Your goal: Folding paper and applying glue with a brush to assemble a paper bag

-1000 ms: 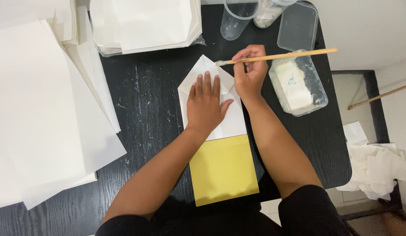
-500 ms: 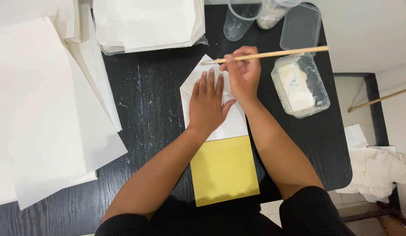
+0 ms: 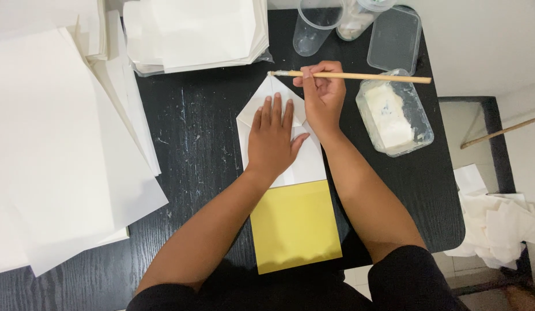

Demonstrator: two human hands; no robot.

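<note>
Black table [image 3: 192,144], paste tub [image 3: 394,118] beside brush [image 3: 359,76]

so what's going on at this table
A person sits at a black table. The left hand presses flat on a folded white paper with a pointed top. The right hand holds a wooden brush, bristles at the paper's tip. A tub of white paste stands to the right, a yellow sheet lies nearer the person, and white sheets are stacked to the left.

Folded white paper piece [image 3: 279,138], pointed at its far end, lies flat on the black table. A yellow sheet [image 3: 293,227] extends from its near edge, overhanging the table edge. Thin wooden brush [image 3: 359,76] lies level, crosswise, its whitened tip at the paper's point.
</note>
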